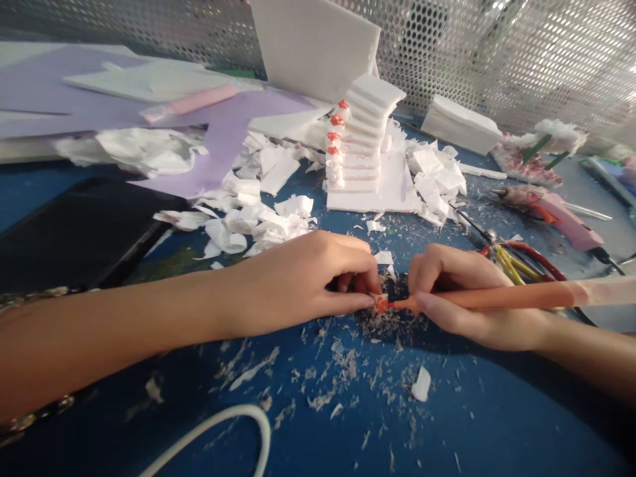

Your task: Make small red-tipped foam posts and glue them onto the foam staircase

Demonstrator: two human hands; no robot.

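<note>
Between the thumb and fingers of my left hand (342, 275) is a small white piece (381, 303), its exposed face partly coloured orange-red. My right hand (462, 295) grips an orange marker (497, 297), whose tip touches that piece. Both hands rest low over the blue table. Just behind them stands a stepped white foam model (360, 165) on a white base, with small white posts along its left side; several of these have orange-red tops. Part of the small piece is hidden by my left fingers.
Paper scraps (268, 225) lie left of the model. A pink glue gun (566, 215) and scissors (511, 258) are at right. A black flat object (84, 225) and purple sheets (218, 152) are at left. A white cable (223, 417) loops in front; shavings litter the blue table (472, 417).
</note>
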